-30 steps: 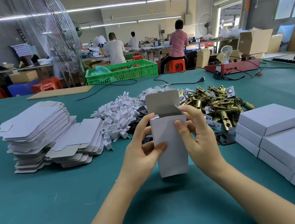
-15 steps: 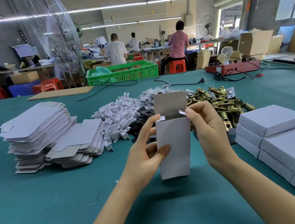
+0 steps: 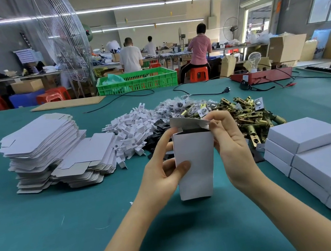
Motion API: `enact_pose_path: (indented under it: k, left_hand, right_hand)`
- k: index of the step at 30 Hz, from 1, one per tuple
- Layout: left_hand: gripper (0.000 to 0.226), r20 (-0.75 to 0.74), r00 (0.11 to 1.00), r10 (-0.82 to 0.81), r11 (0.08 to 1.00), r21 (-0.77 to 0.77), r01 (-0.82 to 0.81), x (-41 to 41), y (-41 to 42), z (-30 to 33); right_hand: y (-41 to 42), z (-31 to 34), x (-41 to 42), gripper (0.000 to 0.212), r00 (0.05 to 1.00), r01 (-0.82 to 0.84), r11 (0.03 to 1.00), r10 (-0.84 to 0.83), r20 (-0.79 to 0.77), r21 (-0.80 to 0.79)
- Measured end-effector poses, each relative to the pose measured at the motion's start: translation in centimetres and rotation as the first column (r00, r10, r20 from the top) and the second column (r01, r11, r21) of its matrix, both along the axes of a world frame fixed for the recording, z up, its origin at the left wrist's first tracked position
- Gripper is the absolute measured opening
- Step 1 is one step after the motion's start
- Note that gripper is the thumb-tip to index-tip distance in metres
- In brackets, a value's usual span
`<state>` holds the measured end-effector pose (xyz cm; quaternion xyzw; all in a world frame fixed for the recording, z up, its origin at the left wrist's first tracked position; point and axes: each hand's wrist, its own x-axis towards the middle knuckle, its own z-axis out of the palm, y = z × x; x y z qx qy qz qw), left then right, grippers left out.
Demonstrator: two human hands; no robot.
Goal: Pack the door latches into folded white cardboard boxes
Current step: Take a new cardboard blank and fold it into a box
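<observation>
Far to the left of your fingers, a tall stack of flat box blanks (image 3: 39,140) sits on the teal desk (image 3: 48,233), with a lower, slumped stack (image 3: 89,157) leaning against its right side. Between that stack and your left hand (image 3: 162,173) there is a strip of bare desk, and a wider bare stretch runs under both forearms to the near edge.

Your left hand grips the upright white cardboard box (image 3: 195,163): thumb across its front face, fingers (image 3: 165,139) curled round the left edge up to the rim. The box stands on end just above the desk, its top open and dark inside. Your right hand (image 3: 232,150) pinches the top flap (image 3: 188,122) at its right corner, bending it over the opening.

Just beyond your fingers lie a heap of white card inserts (image 3: 131,129), some black plates (image 3: 157,132) and small clear bags (image 3: 170,106). Behind your right hand, touching distance from the knuckles, is the pile of brass door latches (image 3: 248,115). Right of that hand, closed white boxes (image 3: 308,145) are stacked in a row along the desk's right edge, leaving only a narrow gap.

At the far edge are a black power cable (image 3: 198,93), a red test board with a light bulb (image 3: 262,73) and a green crate (image 3: 136,82). Beyond, three people work with their backs turned.
</observation>
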<state>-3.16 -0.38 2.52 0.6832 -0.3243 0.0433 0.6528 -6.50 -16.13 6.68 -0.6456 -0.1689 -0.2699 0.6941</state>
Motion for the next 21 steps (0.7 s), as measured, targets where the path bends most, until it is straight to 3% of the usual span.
enact_pose_path:
  k: [4, 7, 12, 21]
  left_hand:
    - [0.067, 0.012, 1.000, 0.006, 1.000, -0.004, -0.006, 0.18, -0.08, -0.24]
    - [0.068, 0.014, 1.000, 0.003, 1.000, -0.011, -0.003, 0.25, -0.08, -0.34]
    - [0.069, 0.034, 0.999, 0.037, 0.999, -0.018, -0.037, 0.08, -0.10, -0.36]
    - [0.070, 0.033, 0.998, 0.053, 0.998, -0.021, -0.052, -0.16, -0.16, 0.02]
  right_hand:
    - [0.12, -0.05, -0.27, 0.015, 0.999, -0.001, 1.000, 0.002, -0.038, 0.015]
    - [0.31, 0.08, -0.48, 0.021, 0.999, 0.025, 0.999, -0.026, -0.025, -0.028]
    - [0.25, -0.11, -0.08, 0.014, 0.996, 0.083, 0.992, -0.083, 0.013, -0.090]
    - [-0.16, 0.63, -0.19, 0.025, 0.995, 0.064, 0.990, -0.072, -0.064, -0.126]
